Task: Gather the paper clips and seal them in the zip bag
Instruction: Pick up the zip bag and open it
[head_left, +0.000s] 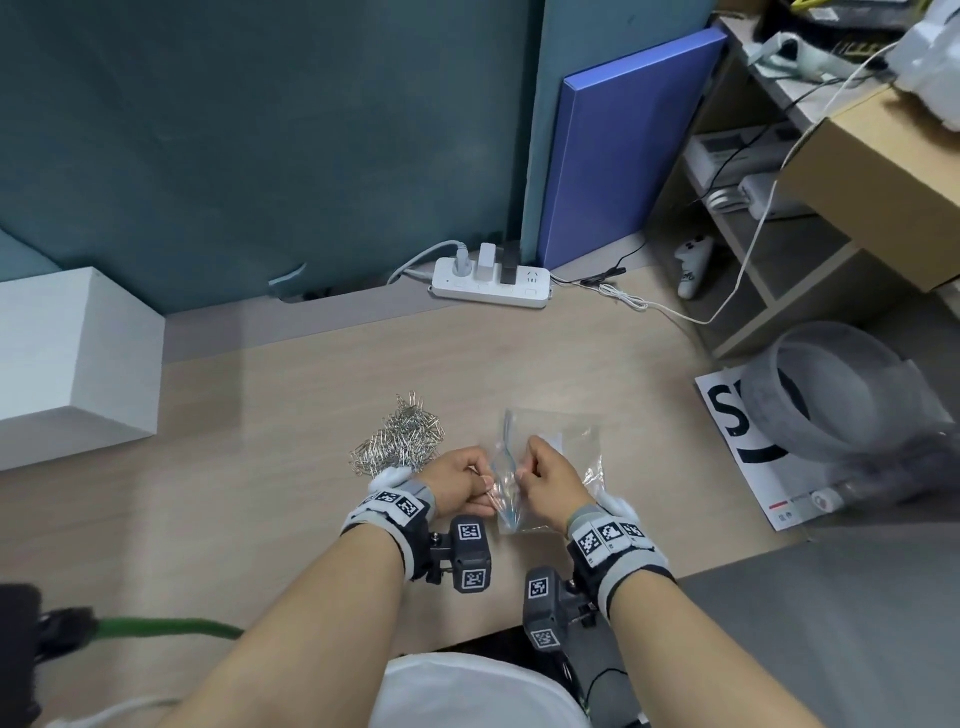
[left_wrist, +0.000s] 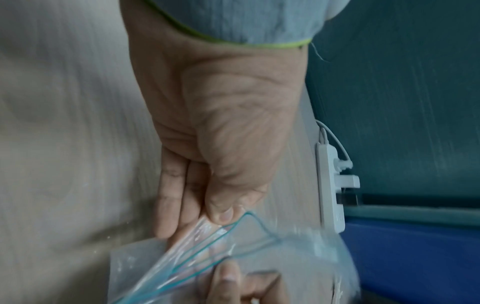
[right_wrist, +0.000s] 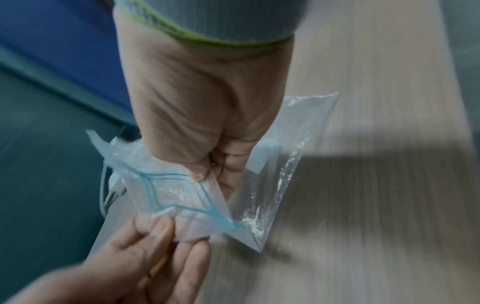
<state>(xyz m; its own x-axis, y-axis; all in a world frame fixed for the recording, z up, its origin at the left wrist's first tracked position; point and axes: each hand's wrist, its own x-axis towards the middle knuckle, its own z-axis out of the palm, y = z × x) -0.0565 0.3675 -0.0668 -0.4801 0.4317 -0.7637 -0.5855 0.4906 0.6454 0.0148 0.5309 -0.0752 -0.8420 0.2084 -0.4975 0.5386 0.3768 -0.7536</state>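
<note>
A clear zip bag (head_left: 563, 447) with a blue-green zip line lies on the wooden desk (head_left: 291, 395), its mouth toward me and partly spread apart. My left hand (head_left: 467, 486) pinches one lip of the mouth between thumb and fingers (left_wrist: 221, 214). My right hand (head_left: 540, 470) pinches the opposite lip (right_wrist: 207, 176). In the wrist views the zip bag (left_wrist: 259, 253) (right_wrist: 182, 197) gapes between the two hands and looks empty. A heap of silver paper clips (head_left: 400, 441) sits on the desk just left of and beyond my left hand.
A white box (head_left: 67, 364) stands at the left. A white power strip (head_left: 491, 286) with plugs and cables lies at the desk's back edge. A blue board (head_left: 618, 150) leans behind it. A grey bin (head_left: 831, 389) and shelves stand at the right.
</note>
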